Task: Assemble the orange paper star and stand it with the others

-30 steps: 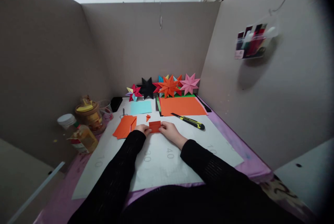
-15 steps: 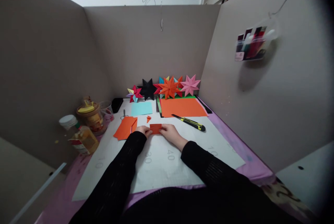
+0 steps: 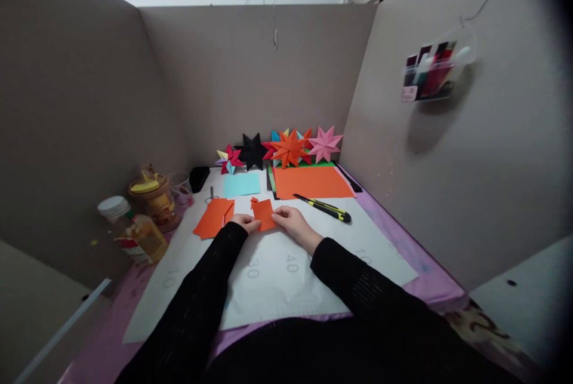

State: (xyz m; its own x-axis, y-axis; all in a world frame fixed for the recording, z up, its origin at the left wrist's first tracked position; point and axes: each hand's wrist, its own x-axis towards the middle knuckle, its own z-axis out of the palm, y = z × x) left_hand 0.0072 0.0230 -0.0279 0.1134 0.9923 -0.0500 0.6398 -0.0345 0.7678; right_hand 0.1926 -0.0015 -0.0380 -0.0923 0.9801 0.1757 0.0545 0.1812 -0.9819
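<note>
A small orange piece of paper (image 3: 264, 215) is held upright, slightly tilted, between my two hands over the white sheet (image 3: 286, 294). My left hand (image 3: 246, 223) pinches its lower left edge. The fingers of my right hand (image 3: 290, 220) close on its right edge. Just behind the paper lies a small folded orange piece (image 3: 254, 200), partly hidden. Left of my left hand are loose orange paper pieces (image 3: 213, 220), and beyond them a pair of scissors (image 3: 212, 196). A yellow and black utility knife (image 3: 324, 209) rests to the right of my right hand.
Folded paper stars (image 3: 290, 148) stand along the back wall. Before them lie a light blue sheet (image 3: 242, 184) and stacked orange sheets (image 3: 313, 183). A glue bottle (image 3: 143, 240) and a brown pot (image 3: 154, 199) stand at left. A plastic holder (image 3: 432, 73) hangs on the right wall.
The orange paper between my hands now shows as a taller rectangle, where before it was a short, wide strip. Both hands stay in nearly the same place.
</note>
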